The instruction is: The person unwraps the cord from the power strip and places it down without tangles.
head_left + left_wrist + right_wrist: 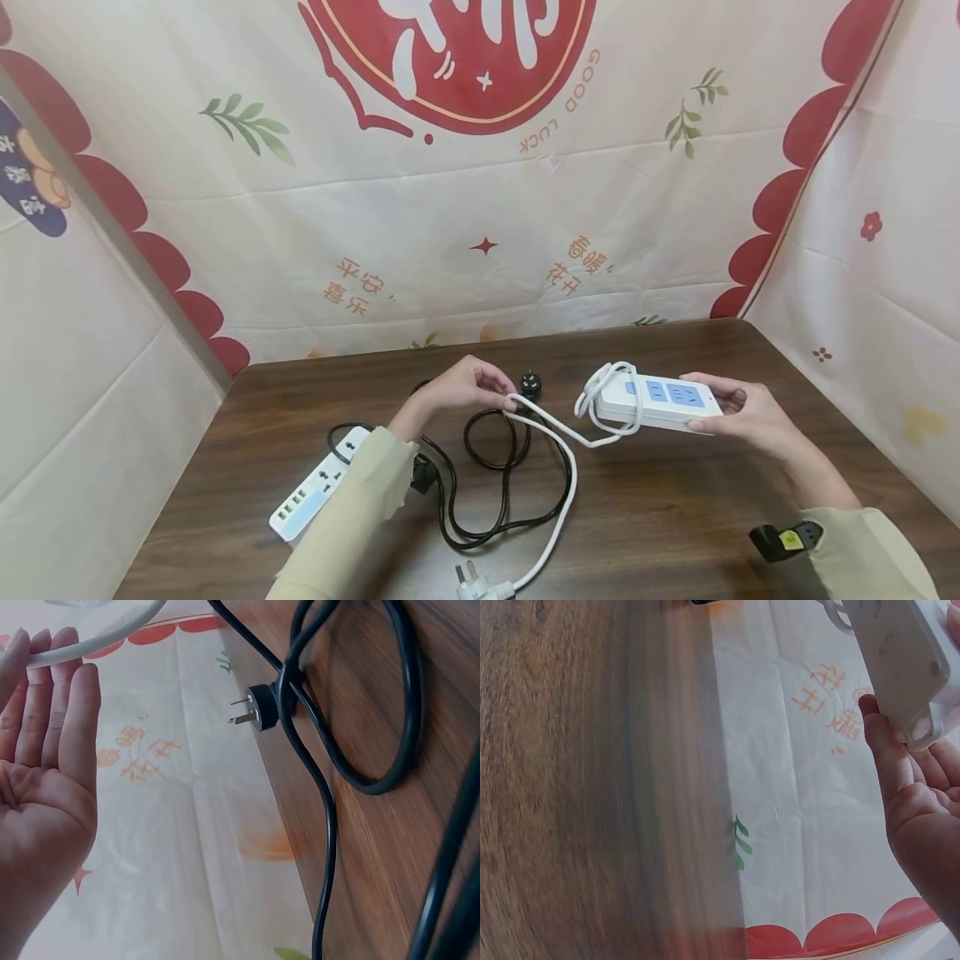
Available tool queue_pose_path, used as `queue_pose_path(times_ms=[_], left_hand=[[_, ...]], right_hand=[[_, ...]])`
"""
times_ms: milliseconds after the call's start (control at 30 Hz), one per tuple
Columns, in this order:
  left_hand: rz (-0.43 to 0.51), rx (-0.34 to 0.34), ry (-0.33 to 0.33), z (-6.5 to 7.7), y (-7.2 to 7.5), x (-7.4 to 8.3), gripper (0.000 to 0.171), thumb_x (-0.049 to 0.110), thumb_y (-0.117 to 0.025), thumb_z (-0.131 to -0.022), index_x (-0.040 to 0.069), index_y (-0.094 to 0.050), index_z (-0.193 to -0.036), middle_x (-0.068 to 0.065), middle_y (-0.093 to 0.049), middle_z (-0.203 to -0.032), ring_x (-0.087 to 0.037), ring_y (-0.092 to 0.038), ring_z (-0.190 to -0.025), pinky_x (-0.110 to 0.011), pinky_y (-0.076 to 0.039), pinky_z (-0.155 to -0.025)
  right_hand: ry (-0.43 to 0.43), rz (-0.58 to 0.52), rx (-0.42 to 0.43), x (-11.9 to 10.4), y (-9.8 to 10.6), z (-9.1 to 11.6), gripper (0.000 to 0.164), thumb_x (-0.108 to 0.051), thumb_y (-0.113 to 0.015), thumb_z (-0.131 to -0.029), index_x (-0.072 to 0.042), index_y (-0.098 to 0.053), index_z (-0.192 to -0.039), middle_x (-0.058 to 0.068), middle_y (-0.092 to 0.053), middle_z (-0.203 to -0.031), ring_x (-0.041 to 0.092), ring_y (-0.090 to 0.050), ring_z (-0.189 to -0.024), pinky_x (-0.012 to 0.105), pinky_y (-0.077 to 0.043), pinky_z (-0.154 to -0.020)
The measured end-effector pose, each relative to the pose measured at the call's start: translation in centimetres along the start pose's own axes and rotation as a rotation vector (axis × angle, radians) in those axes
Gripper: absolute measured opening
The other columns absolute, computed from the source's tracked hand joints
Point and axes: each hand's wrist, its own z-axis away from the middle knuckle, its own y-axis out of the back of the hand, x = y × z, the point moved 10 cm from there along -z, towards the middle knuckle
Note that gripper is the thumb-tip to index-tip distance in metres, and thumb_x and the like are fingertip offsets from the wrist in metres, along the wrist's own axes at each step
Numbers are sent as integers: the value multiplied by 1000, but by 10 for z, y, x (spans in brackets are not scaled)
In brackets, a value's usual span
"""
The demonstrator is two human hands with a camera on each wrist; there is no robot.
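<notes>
In the head view my right hand [750, 412] grips the right end of a white power strip [660, 402] with blue socket panels, raised over the table. White cord [573, 479] is looped around the strip's left end. My left hand [471, 385] pinches that cord between thumb and fingertips, left of the strip. From there the cord runs down to a white plug [480, 586] at the front edge of the view. The left wrist view shows the cord [112, 637] across the left fingertips. In the right wrist view the strip's pale underside [900, 664] faces the camera.
A second white power strip [311, 492] lies on the wooden table [660, 517], partly behind the left sleeve. Its black cord [480, 537] spreads in loops beneath the white one. A black plug [530, 385] sits toward the back edge. Printed cloth [480, 208] hangs behind.
</notes>
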Motion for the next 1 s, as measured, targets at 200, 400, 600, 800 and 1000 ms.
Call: queue_pose_path(times_ms=[200, 400, 600, 800, 1000], left_hand=[[-14, 33, 16, 12, 10, -6, 11, 3, -70, -77, -3, -68, -85, -2, -66, -73, -27, -63, -73, -25, -48, -69], [-10, 77, 28, 23, 21, -12, 11, 3, -70, -77, -3, -68, -86, -4, -68, -76, -43, -60, -83, -28, -49, -72], [-38, 154, 93, 35, 34, -25, 13, 6, -72, -76, 0, -69, -87, -5, -69, -78, -25, -64, -78, -29, -49, -74], [-91, 209, 101, 52, 45, -13, 12, 6, -70, -78, -1, -69, -87, -9, -68, -80, -17, -62, -77, -30, -47, -75], [-102, 259, 96, 65, 57, -9, 12, 4, -69, -78, -3, -67, -87, -9, -67, -81, -19, -62, -77, -31, -46, -74]], right_hand=[[-12, -44, -22, 2, 1, 2, 47, -3, -70, -75, 0, -53, -119, -16, -62, -97, 9, -59, -82, 26, -49, -66], [-44, -76, -32, 4, 1, 5, 47, -3, -69, -76, -3, -54, -120, -14, -62, -98, 10, -59, -83, 27, -49, -66], [-20, -67, -38, 4, 2, 6, 47, -1, -69, -75, -2, -54, -119, -15, -63, -98, 10, -59, -81, 26, -49, -65], [22, -57, -45, 4, 6, 10, 47, 3, -69, -74, -1, -54, -118, -15, -62, -99, 9, -59, -80, 25, -49, -64], [21, -81, -64, 5, 7, 14, 47, 4, -67, -74, -3, -55, -119, -15, -63, -99, 8, -59, -80, 25, -49, -64]])
